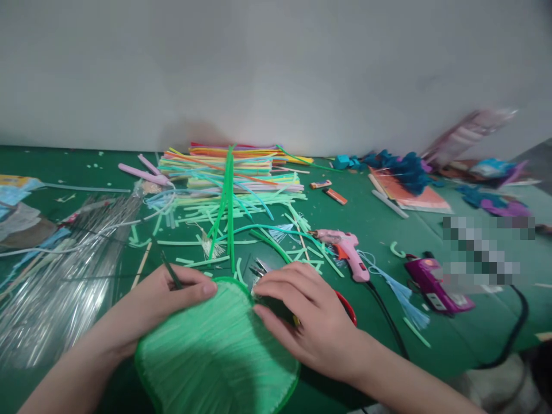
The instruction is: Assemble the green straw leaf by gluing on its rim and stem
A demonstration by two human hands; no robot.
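Note:
A large green leaf-shaped piece (215, 351), with a fine ribbed surface and a darker green fuzzy rim, is at the bottom centre. My left hand (157, 302) is closed on its upper left edge, thumb on top. A thin dark green stem (171, 270) sticks up between the fingers of that hand. At the upper right edge, the curled fingers and thumb of my right hand (314, 319) close around the rim; the exact contact is partly hidden. Behind that hand are scissors with a red handle (348, 307), mostly covered by it.
Bundles of coloured pipe cleaners (233, 167) lie along the wall, with green offcuts in front. A pink glue gun (349, 250) and its cord are to the right, near a purple device (435, 284). Clear thin sticks (81, 270) spread at left. Blue fuzzy pieces (405, 172) sit back right.

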